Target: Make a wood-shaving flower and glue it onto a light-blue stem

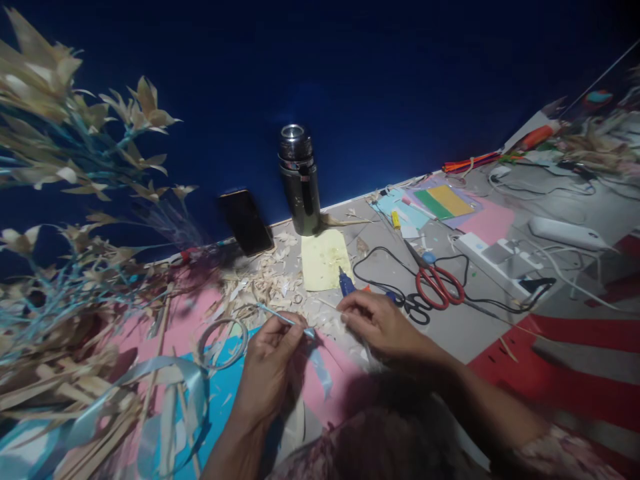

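Observation:
My left hand [270,363] pinches a thin stem wrapped in light blue ribbon [277,314] between thumb and fingers. From below that hand a loose end of blue ribbon [321,377] hangs over pink paper. To its right, my right hand [380,325] is closed on a slim pale stick [327,304], whose tip points left toward the stem without touching it. Just beyond the right fingers is the blue nozzle end of what looks like a glue gun [345,283]; its rear is hidden. The nozzle rests at the edge of a stained yellow sheet [320,257].
Behind stand a flask [303,193] and a phone [246,223]. At right lie red-handled scissors [439,287], black cable and a power strip [493,267]. Handmade flowers [145,110] rise at left, above a tape roll [223,343] and wood shavings [265,283].

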### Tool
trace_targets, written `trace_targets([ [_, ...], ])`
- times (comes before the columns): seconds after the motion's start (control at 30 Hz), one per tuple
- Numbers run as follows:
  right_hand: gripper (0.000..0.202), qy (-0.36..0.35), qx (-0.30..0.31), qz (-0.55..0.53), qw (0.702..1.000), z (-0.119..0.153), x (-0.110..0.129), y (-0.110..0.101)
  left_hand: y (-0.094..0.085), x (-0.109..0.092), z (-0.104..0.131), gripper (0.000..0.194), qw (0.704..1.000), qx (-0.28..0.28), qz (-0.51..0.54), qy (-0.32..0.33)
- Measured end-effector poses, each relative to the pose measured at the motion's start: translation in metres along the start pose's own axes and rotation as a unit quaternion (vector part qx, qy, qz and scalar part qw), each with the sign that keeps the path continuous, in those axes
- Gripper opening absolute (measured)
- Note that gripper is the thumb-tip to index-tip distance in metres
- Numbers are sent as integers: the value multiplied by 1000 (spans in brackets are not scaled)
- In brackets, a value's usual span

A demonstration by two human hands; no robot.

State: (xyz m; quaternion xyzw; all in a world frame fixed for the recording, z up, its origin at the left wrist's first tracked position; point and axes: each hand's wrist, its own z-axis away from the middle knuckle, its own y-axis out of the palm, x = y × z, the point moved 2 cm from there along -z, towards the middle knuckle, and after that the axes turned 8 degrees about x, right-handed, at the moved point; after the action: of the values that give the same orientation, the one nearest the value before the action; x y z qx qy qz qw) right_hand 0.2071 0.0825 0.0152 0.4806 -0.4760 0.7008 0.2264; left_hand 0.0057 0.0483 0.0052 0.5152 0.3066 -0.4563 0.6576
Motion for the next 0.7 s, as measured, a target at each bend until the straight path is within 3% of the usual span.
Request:
trace_targets([
  [0.07, 23, -52, -9, 185, 981, 3, -12, -20, -2, -1, -2, 25, 1000, -7, 11, 1],
  [0.13, 36, -46, 2, 300, 953, 5, -26, -34, -3, -1, -4, 26, 999, -2, 38, -2],
  [0.27, 42, -35, 28, 364, 930, 1, -41, -43, -1, 0, -8, 26, 997, 12, 74, 4],
  [0.4, 31, -93, 3, 306, 948, -2, -33, -40, -3, 4, -13, 26, 997, -13, 73, 14],
  [0.53, 13, -147, -70, 104, 981, -3, -14, -25, -2, 6, -13, 26, 998, -29, 33, 34],
  [0.6, 12, -131, -39, 20, 990, -4, -4, -11, 3, 4, -10, 24, 999, -20, -2, 40],
  [0.7, 7, -153, -41, 17, 987, -6, 13, 9, 13, 1, -5, 24, 999, -27, -12, 32],
])
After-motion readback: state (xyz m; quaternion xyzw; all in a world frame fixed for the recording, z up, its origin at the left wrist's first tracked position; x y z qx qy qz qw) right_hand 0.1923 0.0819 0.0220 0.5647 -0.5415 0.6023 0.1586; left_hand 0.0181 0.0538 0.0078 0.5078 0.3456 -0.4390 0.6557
